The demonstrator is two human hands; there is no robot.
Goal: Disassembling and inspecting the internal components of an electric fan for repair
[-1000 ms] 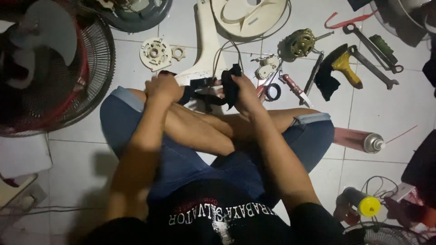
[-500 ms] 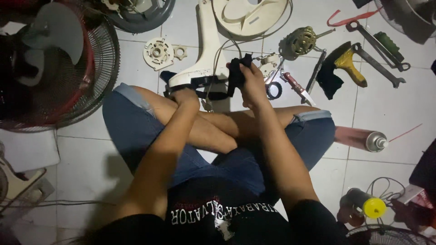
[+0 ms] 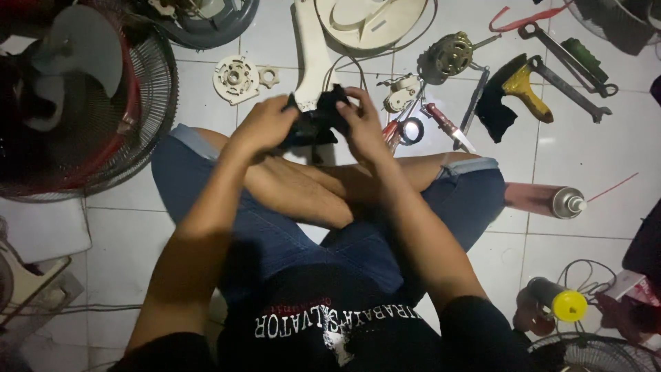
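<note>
I see my left hand (image 3: 260, 125) and my right hand (image 3: 359, 124) both closed around one black part (image 3: 313, 122), holding it between them above my crossed legs – the left grips its left end, the right covers its right end with the fingers curled over the top. Just behind the part lies the cream fan stand (image 3: 311, 48) on the white tile floor (image 3: 571, 158). To the right of my right hand are scissors (image 3: 406, 131) and a knife (image 3: 449, 127) – a spray can (image 3: 547, 201) lies further right, well apart
</note>
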